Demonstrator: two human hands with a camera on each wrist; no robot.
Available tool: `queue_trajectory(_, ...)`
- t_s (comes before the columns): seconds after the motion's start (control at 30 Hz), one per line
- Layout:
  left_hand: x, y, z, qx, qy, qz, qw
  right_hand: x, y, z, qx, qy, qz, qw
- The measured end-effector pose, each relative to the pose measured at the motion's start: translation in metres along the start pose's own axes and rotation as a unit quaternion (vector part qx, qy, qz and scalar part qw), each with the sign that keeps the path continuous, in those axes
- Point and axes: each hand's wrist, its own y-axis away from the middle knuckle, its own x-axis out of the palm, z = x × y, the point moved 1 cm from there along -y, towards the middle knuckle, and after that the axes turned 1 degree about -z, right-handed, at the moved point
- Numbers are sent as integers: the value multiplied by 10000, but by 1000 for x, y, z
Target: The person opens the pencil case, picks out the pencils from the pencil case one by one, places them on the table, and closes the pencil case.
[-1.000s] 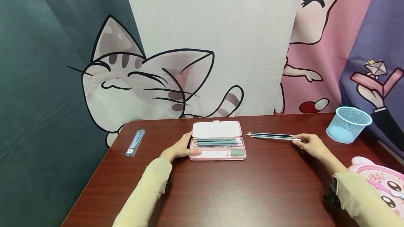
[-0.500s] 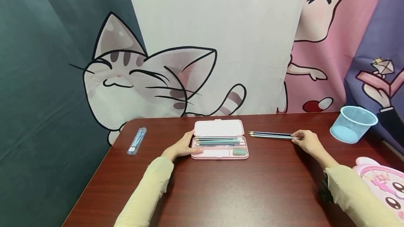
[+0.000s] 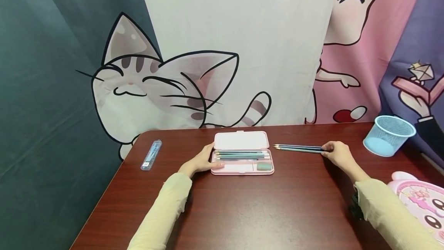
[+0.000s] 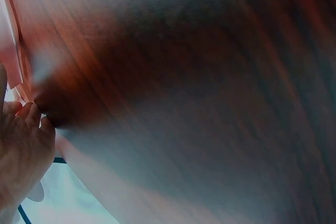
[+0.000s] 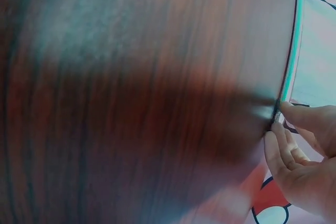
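Observation:
A pink pencil case [image 3: 242, 168] lies open on the table, its white-lined lid [image 3: 241, 140] folded back. Several pencils [image 3: 241, 155] lie side by side in its upper compartment, and a green eraser [image 3: 264, 166] sits in the lower right one. My left hand [image 3: 198, 162] grips the case's left end, thumb over the front corner and fingers along the side. To the right of the case, my right hand [image 3: 338, 155] pinches the blunt ends of a few more pencils [image 3: 298, 148], dark blue and teal. Their points face left, toward the case. The right wrist view shows a teal pencil [image 5: 295, 35] running to thumb and fingertips.
A clear blue plastic packet [image 3: 151, 155] lies at the table's left. At the back right stands a light-blue mesh pen holder [image 3: 388, 138]. A pink cartoon-faced item [image 3: 417, 196] is by the right forearm. A printed curtain [image 3: 239, 18] hangs behind the table [image 3: 243, 211].
The pencils in my right hand have come closer together, and their blunt ends are now covered by the fingers. The view has shifted slightly. My left hand stays on the case.

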Motion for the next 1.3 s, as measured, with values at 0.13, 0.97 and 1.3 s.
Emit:
queue_trajectory(0.13, -1, 2, 0, -95, 14, 26, 10000, 2, -1, 9, -3, -106, -224, 9997)
queue_trajectory(0.97, 0, 1, 1, 109, 7, -25, 9999, 81, -17, 114, -842, -1573, 1352, 9746)
queue_trajectory(1.3, 0, 0, 1, 65, -45, -16, 10000, 87, -19, 118, -1429, -1155, 1361, 9735)
